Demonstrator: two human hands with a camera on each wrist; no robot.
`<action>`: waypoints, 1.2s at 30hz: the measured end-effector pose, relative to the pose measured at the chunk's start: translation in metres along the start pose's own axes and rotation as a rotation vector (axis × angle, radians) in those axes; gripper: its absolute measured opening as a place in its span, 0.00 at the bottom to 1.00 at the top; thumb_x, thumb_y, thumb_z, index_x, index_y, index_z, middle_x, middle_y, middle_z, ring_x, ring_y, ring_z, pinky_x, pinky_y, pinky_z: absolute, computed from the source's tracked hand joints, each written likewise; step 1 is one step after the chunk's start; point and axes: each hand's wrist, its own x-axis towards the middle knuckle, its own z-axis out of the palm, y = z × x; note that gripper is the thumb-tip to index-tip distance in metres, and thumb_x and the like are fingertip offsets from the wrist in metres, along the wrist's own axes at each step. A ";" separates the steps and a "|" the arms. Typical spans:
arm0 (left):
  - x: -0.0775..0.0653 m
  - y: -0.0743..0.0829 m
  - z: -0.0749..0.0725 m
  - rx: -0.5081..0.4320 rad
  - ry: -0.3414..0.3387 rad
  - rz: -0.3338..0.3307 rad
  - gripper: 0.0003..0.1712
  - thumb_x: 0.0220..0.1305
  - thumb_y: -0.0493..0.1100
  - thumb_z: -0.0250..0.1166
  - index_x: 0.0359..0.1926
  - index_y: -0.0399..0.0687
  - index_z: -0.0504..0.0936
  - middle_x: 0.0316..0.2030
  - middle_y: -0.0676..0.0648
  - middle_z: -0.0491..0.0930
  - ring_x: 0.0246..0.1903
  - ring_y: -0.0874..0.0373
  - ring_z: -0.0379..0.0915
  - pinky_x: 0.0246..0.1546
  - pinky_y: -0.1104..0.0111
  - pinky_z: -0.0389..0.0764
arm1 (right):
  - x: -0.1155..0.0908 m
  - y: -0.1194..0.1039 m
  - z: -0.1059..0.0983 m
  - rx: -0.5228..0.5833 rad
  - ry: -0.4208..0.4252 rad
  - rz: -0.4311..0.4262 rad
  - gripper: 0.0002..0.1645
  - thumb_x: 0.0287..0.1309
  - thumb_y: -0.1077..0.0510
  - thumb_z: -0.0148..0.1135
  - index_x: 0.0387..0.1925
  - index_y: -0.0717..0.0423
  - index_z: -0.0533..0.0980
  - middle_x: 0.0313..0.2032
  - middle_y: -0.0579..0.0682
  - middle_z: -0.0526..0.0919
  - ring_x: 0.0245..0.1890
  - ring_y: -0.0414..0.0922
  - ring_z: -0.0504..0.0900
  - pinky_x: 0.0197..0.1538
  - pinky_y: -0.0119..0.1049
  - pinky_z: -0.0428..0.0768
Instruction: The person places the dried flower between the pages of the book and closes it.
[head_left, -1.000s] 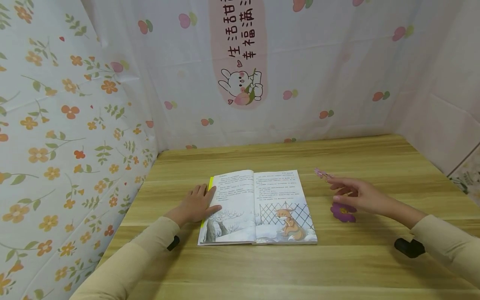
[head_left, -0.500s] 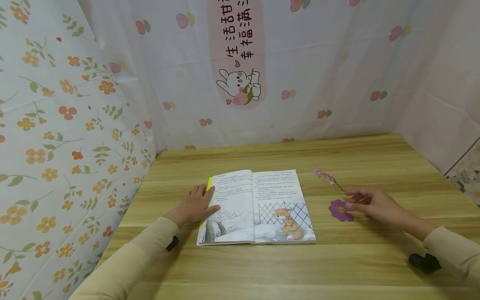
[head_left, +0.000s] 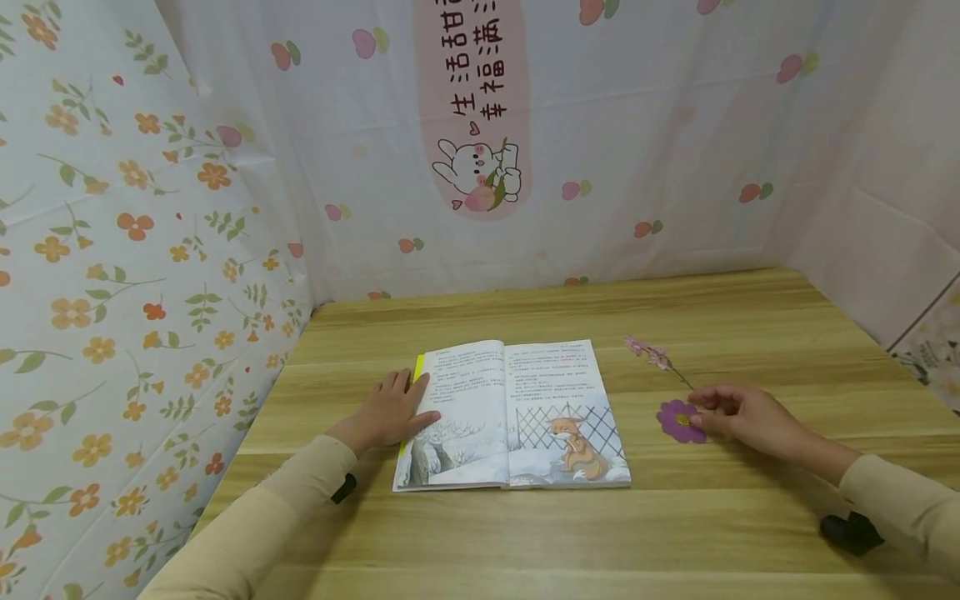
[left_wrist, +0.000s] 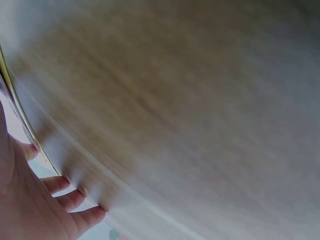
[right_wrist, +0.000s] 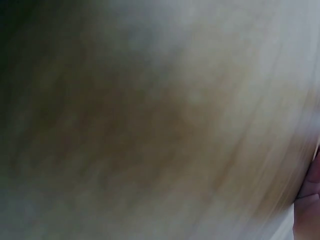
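An open picture book lies on the wooden table, a fox drawn on its right page. My left hand rests on its left edge, fingers spread and thumb on the page. In the left wrist view, the left fingers reach along the book's edge against the tabletop. Right of the book lies a flat purple flower with a yellow centre. My right hand pinches its right edge, the thumb over the petals and the other fingers curled. Just behind is a pink flower sprig, its stem end close to my fingertips.
The wooden table runs back to a white curtain with fruit prints and a rabbit picture. A flower-patterned cloth hangs along the left side. Dark wrist cameras sit under the sleeves.
My right hand has let go of the pink sprig, which now lies on the table, and has come nearer to the front, onto the purple flower. My left hand stays on the book.
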 end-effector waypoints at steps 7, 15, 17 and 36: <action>0.000 -0.001 0.002 0.004 0.022 0.003 0.45 0.70 0.68 0.47 0.73 0.40 0.56 0.64 0.28 0.59 0.63 0.34 0.56 0.58 0.43 0.64 | 0.003 0.004 0.006 -0.061 0.057 -0.053 0.24 0.56 0.49 0.71 0.49 0.60 0.82 0.36 0.48 0.80 0.29 0.37 0.72 0.32 0.32 0.71; -0.002 0.000 0.003 -0.015 0.043 0.014 0.44 0.70 0.67 0.48 0.73 0.39 0.57 0.64 0.28 0.60 0.62 0.33 0.57 0.57 0.43 0.65 | 0.003 0.007 0.007 -0.104 0.067 -0.062 0.19 0.56 0.49 0.71 0.46 0.54 0.84 0.38 0.47 0.82 0.32 0.38 0.75 0.34 0.33 0.74; -0.002 0.000 0.003 -0.017 0.043 0.013 0.44 0.70 0.67 0.48 0.73 0.39 0.57 0.64 0.28 0.59 0.63 0.33 0.57 0.57 0.43 0.64 | 0.003 0.007 0.007 -0.102 0.067 -0.057 0.18 0.55 0.49 0.71 0.45 0.54 0.85 0.37 0.46 0.82 0.33 0.39 0.76 0.34 0.33 0.74; -0.001 0.001 0.002 0.013 0.049 0.016 0.44 0.70 0.67 0.49 0.73 0.39 0.58 0.63 0.29 0.61 0.62 0.34 0.58 0.56 0.44 0.66 | 0.005 -0.007 -0.003 0.166 -0.025 0.106 0.20 0.60 0.48 0.67 0.43 0.62 0.83 0.41 0.53 0.84 0.35 0.41 0.77 0.33 0.35 0.76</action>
